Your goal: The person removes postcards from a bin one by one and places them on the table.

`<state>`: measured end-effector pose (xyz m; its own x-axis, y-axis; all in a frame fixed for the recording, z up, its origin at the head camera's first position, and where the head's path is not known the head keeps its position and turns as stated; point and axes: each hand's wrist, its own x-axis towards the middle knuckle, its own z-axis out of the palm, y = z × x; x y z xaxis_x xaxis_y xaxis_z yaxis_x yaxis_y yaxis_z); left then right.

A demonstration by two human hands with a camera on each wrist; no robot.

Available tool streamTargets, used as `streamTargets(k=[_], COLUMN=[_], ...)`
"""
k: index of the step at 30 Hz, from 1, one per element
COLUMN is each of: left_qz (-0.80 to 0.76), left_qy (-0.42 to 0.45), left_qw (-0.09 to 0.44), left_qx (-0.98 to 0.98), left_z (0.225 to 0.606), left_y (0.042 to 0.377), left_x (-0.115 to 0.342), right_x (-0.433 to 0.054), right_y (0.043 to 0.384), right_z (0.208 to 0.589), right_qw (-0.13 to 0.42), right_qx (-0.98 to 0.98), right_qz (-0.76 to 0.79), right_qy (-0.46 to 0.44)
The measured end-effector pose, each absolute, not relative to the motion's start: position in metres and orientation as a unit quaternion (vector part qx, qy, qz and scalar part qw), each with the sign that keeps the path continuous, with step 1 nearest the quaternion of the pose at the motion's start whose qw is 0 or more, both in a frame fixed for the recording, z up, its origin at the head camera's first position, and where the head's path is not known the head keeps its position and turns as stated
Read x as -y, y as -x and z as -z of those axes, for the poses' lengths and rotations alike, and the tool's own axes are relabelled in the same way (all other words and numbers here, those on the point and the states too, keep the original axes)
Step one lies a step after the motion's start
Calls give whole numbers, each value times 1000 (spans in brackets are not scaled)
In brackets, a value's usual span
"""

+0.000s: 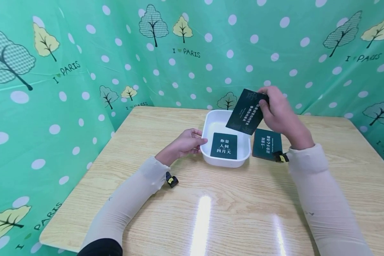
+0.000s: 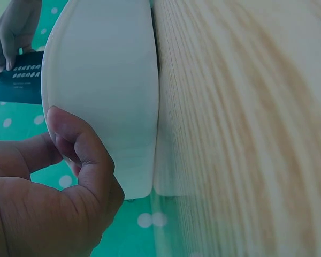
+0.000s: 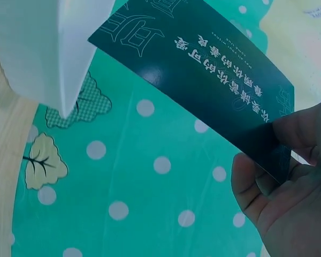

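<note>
A white rectangular tub (image 1: pixel 226 162) stands on the table, and my left hand (image 1: pixel 188 143) pinches its left rim between thumb and fingers. Inside the tub lies a dark green card (image 1: pixel 224 146) with white Chinese lettering. My right hand (image 1: pixel 276 110) holds another dark green card (image 1: pixel 247 112) by one end, tilted above the tub's right far part. In the right wrist view, thumb and fingers pinch the corner of this held card (image 3: pixel 214 80). The left wrist view shows the tub's outer wall (image 2: pixel 104 80) close up, the left thumb over its rim.
Right of the tub, another dark green card (image 1: pixel 267 144) lies on the wooden table (image 1: pixel 166 220), partly below the right wrist. Green curtain fabric (image 1: pixel 211 53) with dots and trees hangs behind and to the left of the table. Small black-and-yellow tags (image 1: pixel 171 180) hang at both cuffs.
</note>
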<state>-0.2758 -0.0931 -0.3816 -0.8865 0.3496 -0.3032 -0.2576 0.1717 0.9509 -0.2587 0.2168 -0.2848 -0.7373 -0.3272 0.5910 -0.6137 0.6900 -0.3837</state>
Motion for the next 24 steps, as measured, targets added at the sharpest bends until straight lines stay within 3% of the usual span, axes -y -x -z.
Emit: streamTargets(k=[12, 24], left_qz=[-637, -640], left_qy=[-32, -27], left_qw=[237, 237], left_qx=[-732, -731], left_z=[382, 381], left_y=[276, 276], left_x=[93, 93], right_x=[-246, -265], right_y=[259, 266], right_z=[278, 279], right_qw=[263, 197], right_qx=[887, 921], right_qz=[-319, -307], right_qy=[-208, -135])
